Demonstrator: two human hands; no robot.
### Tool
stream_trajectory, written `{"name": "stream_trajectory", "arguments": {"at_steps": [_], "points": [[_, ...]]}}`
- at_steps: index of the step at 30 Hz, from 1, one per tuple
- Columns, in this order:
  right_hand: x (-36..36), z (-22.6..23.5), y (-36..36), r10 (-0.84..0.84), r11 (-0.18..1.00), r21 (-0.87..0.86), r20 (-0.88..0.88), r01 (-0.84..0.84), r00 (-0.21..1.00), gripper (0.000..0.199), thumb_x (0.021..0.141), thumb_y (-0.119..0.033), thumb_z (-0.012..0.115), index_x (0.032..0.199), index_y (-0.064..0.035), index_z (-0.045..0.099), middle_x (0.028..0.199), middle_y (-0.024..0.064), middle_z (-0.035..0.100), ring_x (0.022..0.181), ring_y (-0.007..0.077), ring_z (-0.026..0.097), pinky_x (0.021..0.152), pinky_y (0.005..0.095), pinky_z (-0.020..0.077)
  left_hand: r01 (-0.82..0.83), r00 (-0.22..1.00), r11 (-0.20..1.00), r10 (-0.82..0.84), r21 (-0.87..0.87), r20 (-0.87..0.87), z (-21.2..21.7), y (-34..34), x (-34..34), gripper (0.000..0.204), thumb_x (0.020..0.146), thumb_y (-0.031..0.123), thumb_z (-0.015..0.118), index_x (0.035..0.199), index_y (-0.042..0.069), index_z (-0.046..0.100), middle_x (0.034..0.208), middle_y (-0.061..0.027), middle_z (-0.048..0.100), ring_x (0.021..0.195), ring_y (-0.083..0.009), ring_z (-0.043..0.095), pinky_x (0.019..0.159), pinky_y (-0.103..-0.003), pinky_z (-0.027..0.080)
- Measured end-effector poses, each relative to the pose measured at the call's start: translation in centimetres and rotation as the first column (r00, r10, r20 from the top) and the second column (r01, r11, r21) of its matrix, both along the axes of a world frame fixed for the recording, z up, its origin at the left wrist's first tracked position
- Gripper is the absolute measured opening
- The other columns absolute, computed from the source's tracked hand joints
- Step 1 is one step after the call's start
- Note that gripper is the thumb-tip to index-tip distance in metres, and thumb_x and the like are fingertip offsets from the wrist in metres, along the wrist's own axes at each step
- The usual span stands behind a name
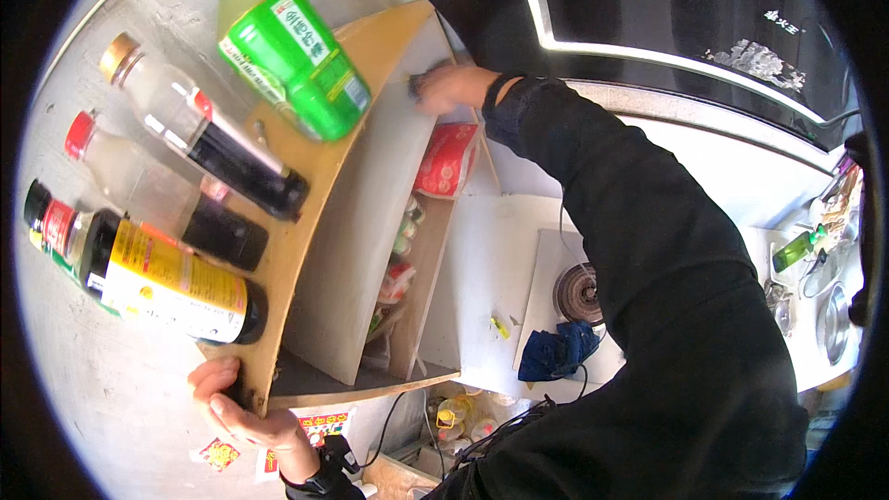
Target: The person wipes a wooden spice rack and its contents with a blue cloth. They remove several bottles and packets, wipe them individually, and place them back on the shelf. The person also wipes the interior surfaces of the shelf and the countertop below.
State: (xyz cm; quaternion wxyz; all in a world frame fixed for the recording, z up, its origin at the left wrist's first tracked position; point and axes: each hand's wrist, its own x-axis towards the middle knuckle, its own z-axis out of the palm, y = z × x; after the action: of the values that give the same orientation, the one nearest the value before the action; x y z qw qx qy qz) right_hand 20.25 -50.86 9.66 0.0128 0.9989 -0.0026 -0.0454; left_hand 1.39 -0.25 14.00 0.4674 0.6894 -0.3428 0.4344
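A wooden shelf unit (364, 324) with pale inner boards appears at a tilt in the left half of the head view. My left hand (239, 407) is closed around the lower corner of its wooden top board (319, 222). At the far end of the unit, my right hand (454, 88) is against a pale inner board (356, 213). Its fingers are curled and blurred, with a small dark thing (416, 86) at the fingertips that I cannot make out. A red packet (448, 160) sits in the compartment beyond that board.
On the top board stand a green jug (292, 56), two clear bottles of dark liquid (227, 162) (222, 231) and a yellow-labelled bottle (176, 278). A coil hotplate (579, 293) and dark blue cloth (557, 350) lie on the white counter. A metal bowl (834, 324) is far right.
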Motion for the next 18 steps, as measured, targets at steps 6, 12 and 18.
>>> {"name": "stream_trajectory", "arguments": {"at_steps": [6,12,18], "points": [[-1.6,-1.1,1.6,-0.046,0.997,0.059,0.092,0.041,0.995,0.059,0.102,-0.04,0.044,0.134,0.0022,0.07,0.146,0.0244,0.063,0.137,0.0377,0.059,0.115,0.0474,0.046,-0.031,0.999,0.999,0.029,0.041,0.045,0.7,-0.4,-0.4,0.039,0.109,0.03,0.037,0.091,0.0,0.056,0.091,-0.014,0.058,0.085,-0.0231,0.055,0.081,-0.035,0.045],[-6.8,-2.0,7.2,0.1,0.982,0.142,0.16,-0.123,0.982,0.06,0.1,-0.032,0.044,0.143,0.0075,0.059,0.156,0.0249,0.053,0.148,0.0372,0.047,0.124,0.0441,0.0371,-0.036,0.998,0.999,0.034,0.035,0.053,0.6,-0.5,-0.5,0.039,0.109,0.028,0.038,0.091,0.0,0.057,0.091,-0.0144,0.059,0.083,-0.0226,0.055,0.077,-0.034,0.045],[-13.6,-4.7,16.0,0.38,0.88,0.126,0.39,-0.458,0.839,0.065,0.093,-0.033,0.054,0.141,0.0111,0.059,0.155,0.0293,0.052,0.151,0.041,0.043,0.128,0.0455,0.0327,-0.015,0.998,0.999,0.013,0.033,0.058,0.3,-0.3,-0.2,0.038,0.11,0.026,0.038,0.091,-0.001,0.058,0.091,-0.0148,0.059,0.084,-0.0231,0.056,0.078,-0.034,0.045]]}}
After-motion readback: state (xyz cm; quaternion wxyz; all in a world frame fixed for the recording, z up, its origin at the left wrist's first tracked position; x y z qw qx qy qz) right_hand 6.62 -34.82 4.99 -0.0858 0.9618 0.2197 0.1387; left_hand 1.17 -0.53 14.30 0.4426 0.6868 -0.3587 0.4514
